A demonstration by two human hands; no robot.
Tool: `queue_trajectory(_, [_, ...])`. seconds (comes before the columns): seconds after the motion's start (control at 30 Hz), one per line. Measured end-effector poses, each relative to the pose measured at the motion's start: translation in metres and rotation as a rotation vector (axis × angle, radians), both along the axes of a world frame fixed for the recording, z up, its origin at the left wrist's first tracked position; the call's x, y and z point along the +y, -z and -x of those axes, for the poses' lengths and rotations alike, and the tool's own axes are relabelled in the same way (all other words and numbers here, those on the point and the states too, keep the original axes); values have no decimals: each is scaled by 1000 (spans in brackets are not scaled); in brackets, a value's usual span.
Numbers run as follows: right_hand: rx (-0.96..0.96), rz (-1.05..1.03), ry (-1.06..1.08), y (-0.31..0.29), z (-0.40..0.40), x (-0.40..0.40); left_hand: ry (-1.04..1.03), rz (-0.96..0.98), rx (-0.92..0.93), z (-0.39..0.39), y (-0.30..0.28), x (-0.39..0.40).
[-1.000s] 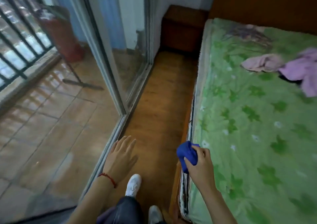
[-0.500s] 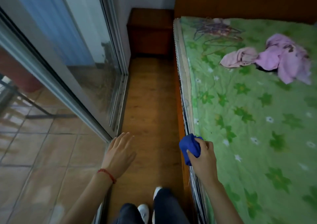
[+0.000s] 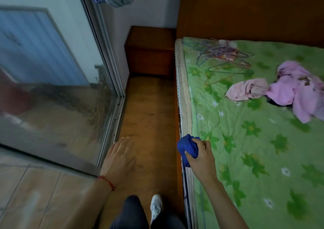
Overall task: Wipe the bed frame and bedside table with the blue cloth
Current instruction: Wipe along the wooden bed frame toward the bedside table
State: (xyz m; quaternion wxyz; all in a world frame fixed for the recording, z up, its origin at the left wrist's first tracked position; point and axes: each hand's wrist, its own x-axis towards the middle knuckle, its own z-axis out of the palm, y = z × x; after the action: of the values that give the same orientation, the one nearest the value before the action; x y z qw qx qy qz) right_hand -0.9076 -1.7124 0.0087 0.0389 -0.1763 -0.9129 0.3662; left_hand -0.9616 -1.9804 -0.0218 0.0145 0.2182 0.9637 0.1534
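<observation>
bed: green leaf-print quilt (image 3: 254,141) over mattress, dark wooden headboard (image 3: 245,13) behind
table: brown wooden bedside table (image 3: 149,51), far corner, beside bed
left hand (image 3: 119,158): empty, fingers together, flat, above floor
right hand (image 3: 201,157): fingers clenched around bunched blue cloth (image 3: 187,148), at mattress edge

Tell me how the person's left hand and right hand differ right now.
The right hand is closed around the bunched blue cloth; the left hand holds nothing, fingers loosely extended. The right hand is at the mattress edge; the left hangs over the wooden floor near the glass door. Only the left wrist shows a red string bracelet. Both are bare and seen from the back.
</observation>
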Motion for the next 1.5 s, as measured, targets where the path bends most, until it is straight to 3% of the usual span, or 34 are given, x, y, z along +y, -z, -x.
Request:
queue_trajectory(0.73, [-43,-35,178,-1,350,87,128,56,-54,409,-2,93])
queue_trajectory(1.5, [-108,-21,161,7,677,236,146,116,-88,731,16,263])
